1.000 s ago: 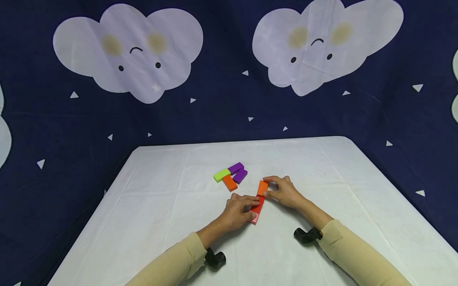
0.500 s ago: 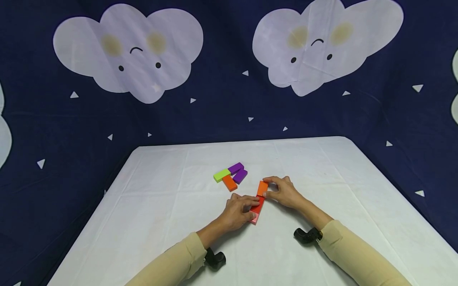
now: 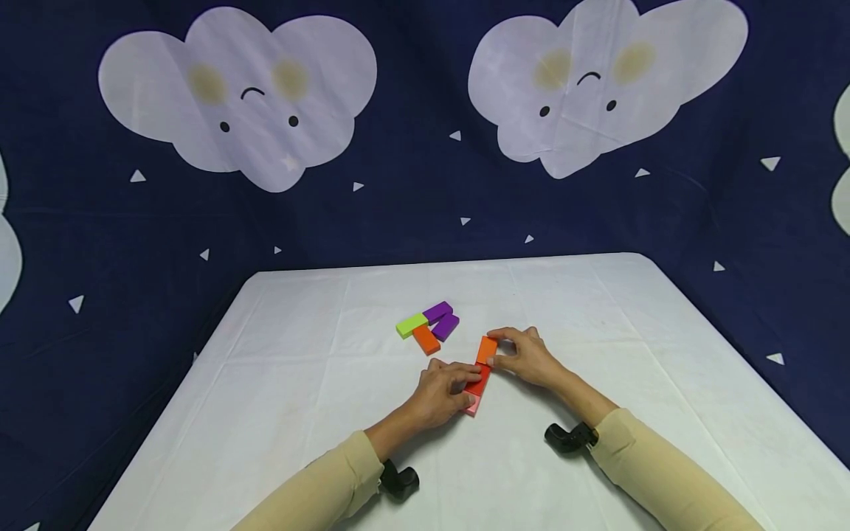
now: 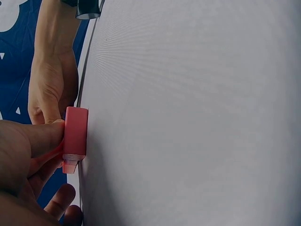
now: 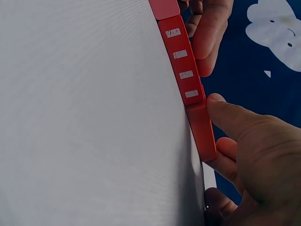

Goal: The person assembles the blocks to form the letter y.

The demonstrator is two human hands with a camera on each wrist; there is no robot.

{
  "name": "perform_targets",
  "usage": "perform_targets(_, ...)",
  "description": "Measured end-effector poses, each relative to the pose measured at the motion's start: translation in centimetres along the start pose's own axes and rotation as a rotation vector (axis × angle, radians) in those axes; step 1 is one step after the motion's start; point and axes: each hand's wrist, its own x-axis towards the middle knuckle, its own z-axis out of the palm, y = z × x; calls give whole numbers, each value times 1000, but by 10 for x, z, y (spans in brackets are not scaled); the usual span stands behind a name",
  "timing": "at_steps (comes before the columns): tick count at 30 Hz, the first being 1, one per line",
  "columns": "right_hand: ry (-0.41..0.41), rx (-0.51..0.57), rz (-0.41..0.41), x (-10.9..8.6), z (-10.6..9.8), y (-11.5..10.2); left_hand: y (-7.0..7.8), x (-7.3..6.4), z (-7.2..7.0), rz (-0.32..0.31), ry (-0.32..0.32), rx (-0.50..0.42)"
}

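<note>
A short row of blocks lies on the white-covered table: a pink block (image 3: 472, 410) nearest, a red block (image 3: 479, 383) beyond it and an orange block (image 3: 487, 349) at the far end. My left hand (image 3: 438, 394) rests over the row, thumb on the pink block and extended fingers on the red one. My right hand (image 3: 527, 358) pinches the orange block between thumb and fingers. In the right wrist view, the orange block (image 5: 201, 132) stands end to end with the red block (image 5: 181, 61), whose side bears several white marks.
Left of the row and farther back sits a loose cluster: a lime green block (image 3: 412, 325), two purple blocks (image 3: 438, 313) and another orange block (image 3: 426, 340). A dark blue cloth with clouds (image 3: 279, 221) hangs behind the table. Black devices (image 3: 400, 484) are worn at both wrists.
The orange block in my right hand has slid very slightly toward the red block. My left hand and the loose cluster look unmoved.
</note>
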Motion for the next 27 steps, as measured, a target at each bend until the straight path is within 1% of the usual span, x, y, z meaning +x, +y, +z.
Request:
perform_targets(7, 3, 0, -6, 0, -1, 0, 1, 0, 0, -8, 1, -1)
perform_targets(13, 2, -1, 1, 0, 0, 0, 0, 0, 0, 2, 6, 5)
perform_targets(27, 0, 2, 6, 0, 0, 1, 0, 0, 1, -6, 16, -8)
